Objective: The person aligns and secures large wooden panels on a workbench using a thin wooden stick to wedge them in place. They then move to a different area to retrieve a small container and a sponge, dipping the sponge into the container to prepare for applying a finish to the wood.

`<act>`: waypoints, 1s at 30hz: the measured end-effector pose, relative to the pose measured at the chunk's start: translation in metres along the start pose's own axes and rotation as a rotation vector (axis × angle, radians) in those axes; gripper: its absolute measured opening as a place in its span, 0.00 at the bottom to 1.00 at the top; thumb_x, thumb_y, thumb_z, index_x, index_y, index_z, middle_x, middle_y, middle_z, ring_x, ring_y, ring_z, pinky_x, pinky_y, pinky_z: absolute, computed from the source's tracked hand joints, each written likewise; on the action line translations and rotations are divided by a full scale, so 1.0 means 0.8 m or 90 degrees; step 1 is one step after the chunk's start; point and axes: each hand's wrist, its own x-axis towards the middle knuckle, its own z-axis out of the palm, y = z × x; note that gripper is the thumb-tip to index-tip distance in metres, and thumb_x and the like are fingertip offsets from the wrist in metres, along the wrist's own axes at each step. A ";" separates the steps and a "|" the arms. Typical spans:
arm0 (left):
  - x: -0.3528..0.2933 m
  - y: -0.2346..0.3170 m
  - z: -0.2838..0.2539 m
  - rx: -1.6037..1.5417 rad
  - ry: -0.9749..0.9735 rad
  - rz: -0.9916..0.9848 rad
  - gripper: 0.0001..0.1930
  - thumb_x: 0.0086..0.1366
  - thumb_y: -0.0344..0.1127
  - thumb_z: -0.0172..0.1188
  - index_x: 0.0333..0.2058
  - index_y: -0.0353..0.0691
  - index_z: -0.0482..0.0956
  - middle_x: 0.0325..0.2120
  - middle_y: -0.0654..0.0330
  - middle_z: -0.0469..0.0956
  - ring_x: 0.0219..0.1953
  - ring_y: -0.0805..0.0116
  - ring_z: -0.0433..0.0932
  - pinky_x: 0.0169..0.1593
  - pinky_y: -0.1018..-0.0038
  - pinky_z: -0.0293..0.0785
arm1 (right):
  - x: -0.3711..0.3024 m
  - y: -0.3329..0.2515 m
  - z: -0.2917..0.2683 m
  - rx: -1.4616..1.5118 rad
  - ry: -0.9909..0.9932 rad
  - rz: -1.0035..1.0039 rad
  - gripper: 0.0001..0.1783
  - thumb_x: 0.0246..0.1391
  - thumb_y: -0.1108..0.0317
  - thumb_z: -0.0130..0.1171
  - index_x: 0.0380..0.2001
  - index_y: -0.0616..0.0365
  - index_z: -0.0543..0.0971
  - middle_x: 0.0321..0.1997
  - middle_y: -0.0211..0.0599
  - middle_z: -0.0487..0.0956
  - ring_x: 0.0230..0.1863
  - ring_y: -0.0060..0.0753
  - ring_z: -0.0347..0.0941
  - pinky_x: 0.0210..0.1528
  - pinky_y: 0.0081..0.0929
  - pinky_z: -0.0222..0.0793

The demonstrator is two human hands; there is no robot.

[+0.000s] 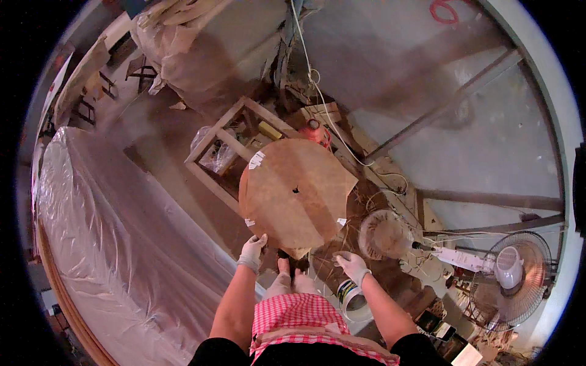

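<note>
A large round brown sheet (287,210) lies flat in front of me, with a small dark hole at its middle and white patches on its rim. Pointed brown corners stick out beyond its right and near edges. My left hand (253,251), in a pale glove, is at the near left rim with its fingers bent against the edge; the fingers' undersides are hidden. Past the near right rim, apart from the sheet, my right hand (352,266) hangs in a pale glove. Its fingers stretch leftward, slightly apart, and nothing shows in them.
A wooden frame (210,137) stands behind the sheet. Plastic sheeting (122,226) covers a long bulk at left. On the right are a round plastic-covered thing (384,235), a standing fan (510,268) and loose cables. A white bucket (355,308) sits below my right forearm.
</note>
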 end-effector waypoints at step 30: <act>-0.067 0.222 -0.419 -0.231 0.011 0.218 0.10 0.70 0.42 0.59 0.47 0.49 0.77 0.44 0.70 0.81 0.45 0.69 0.78 0.45 0.67 0.75 | 0.136 -0.221 0.227 -0.336 0.169 -0.199 0.22 0.56 0.63 0.59 0.54 0.56 0.76 0.53 0.53 0.76 0.48 0.54 0.78 0.51 0.44 0.75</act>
